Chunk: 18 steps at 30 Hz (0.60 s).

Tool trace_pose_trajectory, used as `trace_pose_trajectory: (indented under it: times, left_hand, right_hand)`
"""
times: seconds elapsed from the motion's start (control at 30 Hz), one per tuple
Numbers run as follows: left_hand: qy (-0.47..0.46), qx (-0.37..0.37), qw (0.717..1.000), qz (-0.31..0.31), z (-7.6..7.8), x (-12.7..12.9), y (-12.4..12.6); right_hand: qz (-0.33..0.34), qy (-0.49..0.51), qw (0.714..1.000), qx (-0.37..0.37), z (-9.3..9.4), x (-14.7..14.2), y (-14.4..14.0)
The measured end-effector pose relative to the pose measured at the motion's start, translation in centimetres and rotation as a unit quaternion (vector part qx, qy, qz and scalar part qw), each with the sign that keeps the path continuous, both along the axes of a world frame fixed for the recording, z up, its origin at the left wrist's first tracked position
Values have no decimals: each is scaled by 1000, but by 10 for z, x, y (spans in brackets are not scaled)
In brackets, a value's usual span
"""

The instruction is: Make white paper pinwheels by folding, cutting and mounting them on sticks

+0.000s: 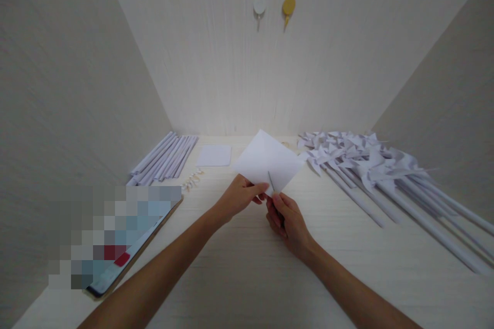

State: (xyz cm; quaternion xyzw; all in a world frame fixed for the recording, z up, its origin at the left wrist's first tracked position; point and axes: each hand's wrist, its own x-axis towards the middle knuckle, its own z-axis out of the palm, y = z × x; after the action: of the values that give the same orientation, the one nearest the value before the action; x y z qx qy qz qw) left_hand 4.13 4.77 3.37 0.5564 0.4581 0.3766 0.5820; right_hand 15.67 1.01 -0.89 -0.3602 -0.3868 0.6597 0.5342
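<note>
Above the counter (247, 277), the left hand (237, 198) pinches the near edge of a white paper sheet (266, 162), while the right hand (287, 221) has its fingers closed on a thin blade-like tool (271, 182) cutting into it. Farther back lie rolled paper sticks (165, 157) left and finished pinwheels (358, 157) right.

A single head-worn camera looks forward and down over a desk (239, 277) from close above, facing the back wall (247, 72) of a narrow alcove. Side walls frame both edges; forearms enter from the bottom. No second view overlaps it.
</note>
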Motion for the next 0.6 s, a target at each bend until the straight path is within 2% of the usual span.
trace_pose_trajectory:
  times: [0.17, 0.6]
  left_hand:
    - [15, -8, 1000, -21, -4, 0, 2]
    - [4, -12, 1000, -13, -6, 1, 1]
  right_hand:
    - [-11, -2, 1000, -11, 0, 0, 1]
    - [-13, -2, 1000, -6, -1, 1, 1]
